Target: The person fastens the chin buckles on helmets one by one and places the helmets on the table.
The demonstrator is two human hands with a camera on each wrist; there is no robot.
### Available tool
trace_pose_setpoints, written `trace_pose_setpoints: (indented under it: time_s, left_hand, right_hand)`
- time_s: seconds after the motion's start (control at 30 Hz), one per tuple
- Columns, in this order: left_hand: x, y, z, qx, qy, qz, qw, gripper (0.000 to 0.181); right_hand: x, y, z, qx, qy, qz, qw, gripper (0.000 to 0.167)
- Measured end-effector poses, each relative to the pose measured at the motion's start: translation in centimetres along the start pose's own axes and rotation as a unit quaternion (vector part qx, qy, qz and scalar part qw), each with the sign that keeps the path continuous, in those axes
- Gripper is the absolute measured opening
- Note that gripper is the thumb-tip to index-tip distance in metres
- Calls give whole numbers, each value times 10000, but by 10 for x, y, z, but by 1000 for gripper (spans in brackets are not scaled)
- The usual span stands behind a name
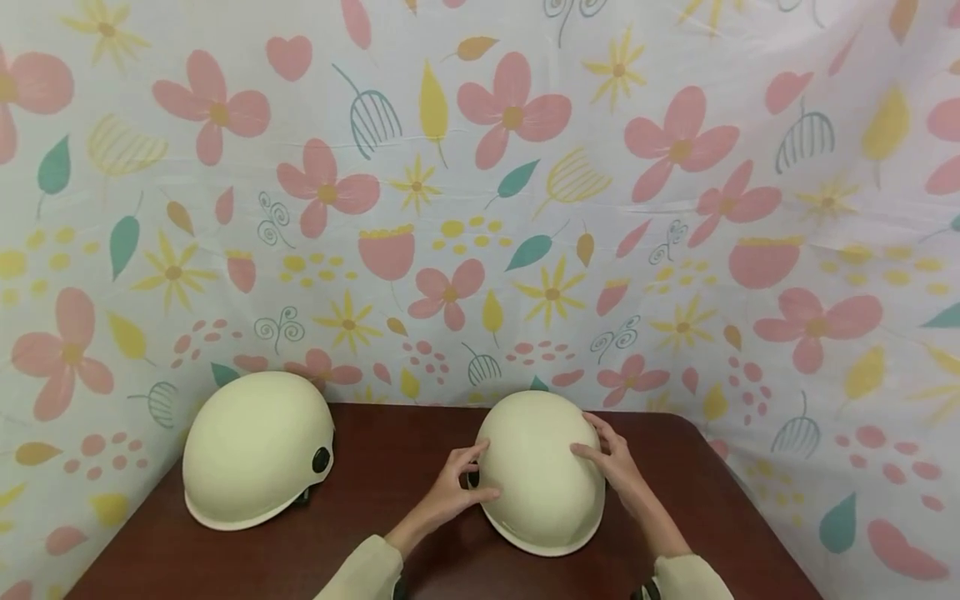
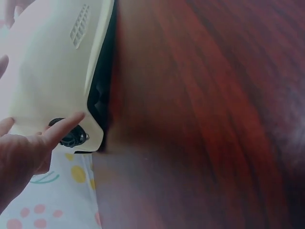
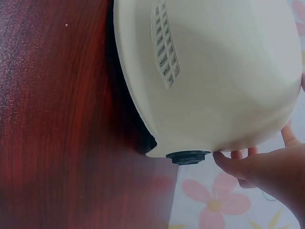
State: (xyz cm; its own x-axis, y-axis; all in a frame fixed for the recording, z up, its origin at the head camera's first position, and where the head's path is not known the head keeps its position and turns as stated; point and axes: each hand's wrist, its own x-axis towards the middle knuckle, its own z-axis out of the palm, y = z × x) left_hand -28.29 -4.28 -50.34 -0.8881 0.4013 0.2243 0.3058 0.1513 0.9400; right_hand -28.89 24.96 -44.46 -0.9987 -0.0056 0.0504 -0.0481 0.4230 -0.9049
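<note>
While this helmet (image 1: pixel 536 492) apparently sits on the surface (image 1: pixel 401 446) (hard to see underneath), left grip (image 1: pixel 447 495) and right grip (image 1: pixel 622 468) touch its sides, fingers apart; contact's done, letting go isn't, other helmet's (image 1: pixel 251 450) untouched.

Free table (image 1: pixel 390 454) between left helmet (image 1: pixel 255 450) and left grip (image 1: pixel 444 495), seemingly little room behind right helmet (image 1: pixel 536 475) before the floral cloth (image 1: pixel 480 333).
</note>
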Motion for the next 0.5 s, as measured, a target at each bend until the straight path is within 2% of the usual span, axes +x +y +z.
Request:
trace_pose_setpoints:
  time_s: [0.27,0.4,0.5]
  left_hand:
    - [-7,12,-16,227,-264,-109,9993,82]
    - [-9,18,-29,603,-215,-74,9979,81]
    - [-10,23,-41,1009,-85,-90,9948,82]
  right_hand:
    - [2,-11,4,-165,72,-147,9997,72]
    - [4,-26,9,-508,96,-467,9976,72]
    - [5,-36,15,-944,111,-834,9920,75]
